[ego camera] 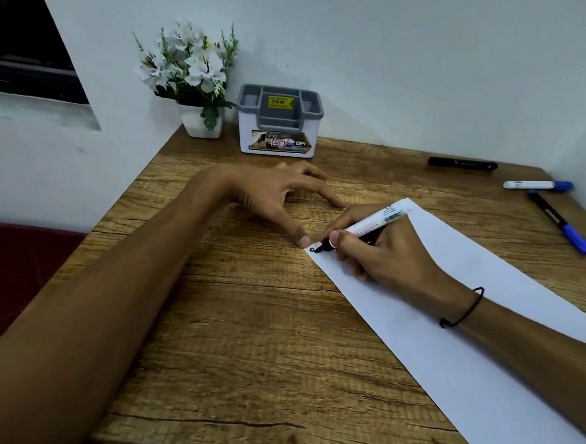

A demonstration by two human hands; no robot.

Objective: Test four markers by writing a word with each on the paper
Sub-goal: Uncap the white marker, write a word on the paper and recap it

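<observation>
A white sheet of paper [463,331] lies slanted across the wooden table [239,328]. My right hand [386,250] grips a white-barrelled marker [377,220] with its black tip on the paper's far left corner, where a short black stroke [315,249] shows. My left hand [276,195] rests spread on the table, thumb and a fingertip pressing at the paper's far edge. Three other markers lie at the right: a black one [463,163], a white one with a blue cap [536,185], and a black one with a blue cap [561,222].
A grey and white desk organiser [280,121] and a white pot of artificial flowers [194,83] stand in the far corner by the wall. A window [17,50] is at upper left. The table's near edge runs along the bottom.
</observation>
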